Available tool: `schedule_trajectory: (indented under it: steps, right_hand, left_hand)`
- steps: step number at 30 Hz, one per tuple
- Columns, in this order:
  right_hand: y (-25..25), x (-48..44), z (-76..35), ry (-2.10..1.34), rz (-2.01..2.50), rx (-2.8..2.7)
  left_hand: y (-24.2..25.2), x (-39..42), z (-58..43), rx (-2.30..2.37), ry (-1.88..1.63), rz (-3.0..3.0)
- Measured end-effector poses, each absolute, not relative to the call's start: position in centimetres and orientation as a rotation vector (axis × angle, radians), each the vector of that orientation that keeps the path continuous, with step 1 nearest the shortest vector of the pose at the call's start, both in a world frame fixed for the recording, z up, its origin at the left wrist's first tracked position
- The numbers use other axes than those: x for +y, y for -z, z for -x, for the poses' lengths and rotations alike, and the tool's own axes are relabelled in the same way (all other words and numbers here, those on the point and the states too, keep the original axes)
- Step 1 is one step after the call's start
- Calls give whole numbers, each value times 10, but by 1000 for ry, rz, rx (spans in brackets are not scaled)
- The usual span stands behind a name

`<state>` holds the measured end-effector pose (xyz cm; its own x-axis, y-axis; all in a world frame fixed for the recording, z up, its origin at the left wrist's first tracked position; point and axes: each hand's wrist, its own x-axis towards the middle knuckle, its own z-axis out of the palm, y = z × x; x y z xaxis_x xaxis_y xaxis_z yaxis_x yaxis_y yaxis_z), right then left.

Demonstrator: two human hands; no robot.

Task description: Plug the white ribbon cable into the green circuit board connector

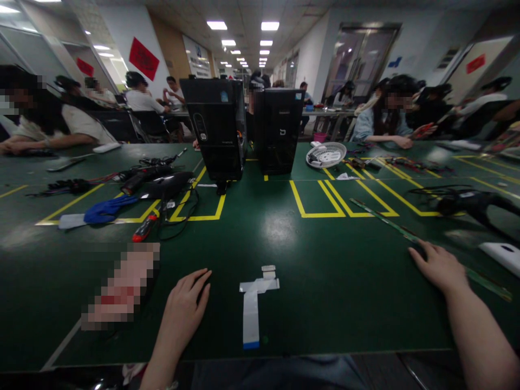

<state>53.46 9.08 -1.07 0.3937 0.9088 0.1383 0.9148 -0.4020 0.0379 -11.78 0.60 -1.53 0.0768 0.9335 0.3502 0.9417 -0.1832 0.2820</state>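
My left hand [186, 307] lies flat on the dark green table [317, 271], fingers stretched forward and empty. A white flat ribbon cable with a blue tip [252, 306] lies just to its right. My right hand [439, 265] rests palm down at the right, fingers loosely spread, with its fingertips by a long thin green strip [410, 235] that runs diagonally across the table. A white object [501, 254] lies just beyond that hand.
Two black computer towers [219, 127] [280, 130] stand at the table's middle. Screwdrivers, cables and a blue cloth [108, 210] lie at the left, a white fan grille [326, 154] behind right. Yellow tape outlines mark the surface. Other people sit around the tables.
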Motion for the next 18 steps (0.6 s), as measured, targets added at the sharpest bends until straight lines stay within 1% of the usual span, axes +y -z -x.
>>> schedule_trajectory:
  steps: [6, 13, 18]
  right_hand:
    - [4, 92, -515, 110, 2401, -1876]
    - [10, 98, -458, 76, 2016, -2173]
    - [7, 103, -404, 45, 1644, -2365]
  left_hand:
    - [16, 6, 118, -1990, 719, 2289]
    - [15, 6, 118, -1998, 678, 2302]
    - [14, 6, 118, -1993, 676, 2297]
